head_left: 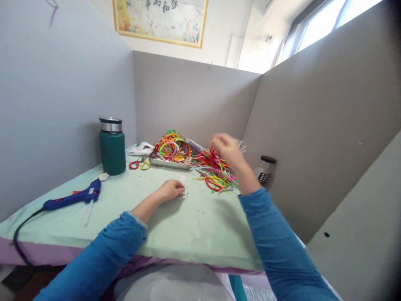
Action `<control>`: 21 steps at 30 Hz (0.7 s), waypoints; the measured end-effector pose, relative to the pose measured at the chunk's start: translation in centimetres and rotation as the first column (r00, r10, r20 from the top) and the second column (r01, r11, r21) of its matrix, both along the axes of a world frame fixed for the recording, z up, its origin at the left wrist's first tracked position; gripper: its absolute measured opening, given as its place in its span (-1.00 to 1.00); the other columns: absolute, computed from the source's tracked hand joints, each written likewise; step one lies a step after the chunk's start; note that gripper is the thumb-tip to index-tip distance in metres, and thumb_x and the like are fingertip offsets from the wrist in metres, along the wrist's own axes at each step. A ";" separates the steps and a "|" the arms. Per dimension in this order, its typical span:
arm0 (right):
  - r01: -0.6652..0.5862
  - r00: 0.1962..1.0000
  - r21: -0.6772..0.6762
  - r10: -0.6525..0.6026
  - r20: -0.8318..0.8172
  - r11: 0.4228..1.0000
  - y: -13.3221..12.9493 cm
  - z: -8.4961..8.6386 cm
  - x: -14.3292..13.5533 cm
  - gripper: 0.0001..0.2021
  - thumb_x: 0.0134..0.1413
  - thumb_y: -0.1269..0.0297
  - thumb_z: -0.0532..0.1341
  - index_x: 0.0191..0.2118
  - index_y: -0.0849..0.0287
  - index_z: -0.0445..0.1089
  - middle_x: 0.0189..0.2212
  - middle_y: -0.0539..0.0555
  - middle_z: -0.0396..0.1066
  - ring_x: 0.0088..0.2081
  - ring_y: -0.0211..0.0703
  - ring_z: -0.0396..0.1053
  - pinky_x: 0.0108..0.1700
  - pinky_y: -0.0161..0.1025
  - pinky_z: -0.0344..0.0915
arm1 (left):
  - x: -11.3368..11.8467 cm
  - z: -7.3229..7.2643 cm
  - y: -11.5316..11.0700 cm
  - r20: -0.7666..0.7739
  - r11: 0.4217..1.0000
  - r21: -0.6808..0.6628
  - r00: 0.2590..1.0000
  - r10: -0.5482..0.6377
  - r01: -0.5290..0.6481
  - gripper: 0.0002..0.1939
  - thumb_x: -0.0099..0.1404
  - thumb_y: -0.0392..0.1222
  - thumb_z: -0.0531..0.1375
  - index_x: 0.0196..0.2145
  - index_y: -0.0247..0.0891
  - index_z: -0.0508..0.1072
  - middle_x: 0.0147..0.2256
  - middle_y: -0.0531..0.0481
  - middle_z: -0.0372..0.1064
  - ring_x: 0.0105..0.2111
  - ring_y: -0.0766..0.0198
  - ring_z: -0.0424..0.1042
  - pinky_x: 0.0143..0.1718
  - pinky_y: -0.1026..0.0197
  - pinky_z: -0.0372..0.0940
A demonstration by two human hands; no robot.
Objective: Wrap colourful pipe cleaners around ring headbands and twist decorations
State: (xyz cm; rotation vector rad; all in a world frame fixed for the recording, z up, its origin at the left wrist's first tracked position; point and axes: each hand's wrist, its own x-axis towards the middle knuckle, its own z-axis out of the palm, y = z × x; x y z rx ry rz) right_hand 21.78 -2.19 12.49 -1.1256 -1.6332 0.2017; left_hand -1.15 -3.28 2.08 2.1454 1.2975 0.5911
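Head view: the left hand [171, 189], curled loosely with knuckles up, rests at frame centre on the pale green tablecloth [194, 221]. Its blue-sleeved forearm stretches forward. The right hand [228, 149] is raised and blurred above the loose pile of colourful pipe cleaners [214, 172]; its grip cannot be told.

Flask [112, 146] left of tray [169, 163], glue gun [73, 197] before flask, on table [194, 225]
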 end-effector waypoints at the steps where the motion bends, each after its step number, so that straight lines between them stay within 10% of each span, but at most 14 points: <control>1: 0.038 0.997 -0.068 -0.033 0.072 0.997 0.9 -1.6 -0.2 -0.71 0.19 0.28 0.12 -0.02 0.27 0.36 -0.16 0.10 0.44 -0.15 -0.21 0.38 -0.05 -0.22 0.29 | 0.1 0.2 0.0 -0.007 1.000 -0.010 1.000 -0.013 0.013 -0.74 0.08 -0.15 0.09 -0.40 -0.31 0.54 -0.49 -0.02 0.49 -0.50 0.29 0.37 -0.44 0.31 0.18; 9: 0.635 0.665 -0.099 -0.477 0.575 0.766 3.8 -13.0 3.7 -0.63 0.15 0.28 0.09 0.06 0.26 0.34 0.06 0.29 0.31 0.09 0.09 0.18 0.09 -0.09 0.06 | 1.3 0.9 1.0 -0.086 0.990 -0.058 0.988 -0.132 0.127 -0.80 0.02 -0.16 0.12 -0.52 -0.26 0.52 -0.57 0.03 0.44 -0.55 0.32 0.34 -0.50 0.34 0.14; 17: 0.659 0.638 -0.087 -0.495 0.589 0.747 3.2 -14.9 6.4 -0.67 0.14 0.29 0.10 -0.02 0.23 0.42 0.05 0.27 0.31 0.07 0.06 0.19 0.09 -0.13 0.04 | 2.6 -0.7 1.5 -0.123 0.983 0.111 0.983 -0.133 0.147 -0.76 0.09 -0.15 0.12 -0.40 -0.24 0.57 -0.49 0.00 0.49 -0.44 0.27 0.38 -0.38 0.32 0.15; 21: 0.811 0.562 -0.158 -0.674 0.479 0.563 3.0 -14.5 7.4 -0.64 0.15 0.27 0.08 -0.02 0.36 0.40 -0.08 0.37 0.39 0.00 0.13 0.27 -0.01 -0.08 0.15 | 2.2 -1.1 1.4 -0.136 0.977 0.131 0.979 -0.152 0.170 -0.72 0.13 -0.13 0.10 -0.34 -0.24 0.57 -0.45 -0.02 0.51 -0.40 0.25 0.39 -0.35 0.30 0.16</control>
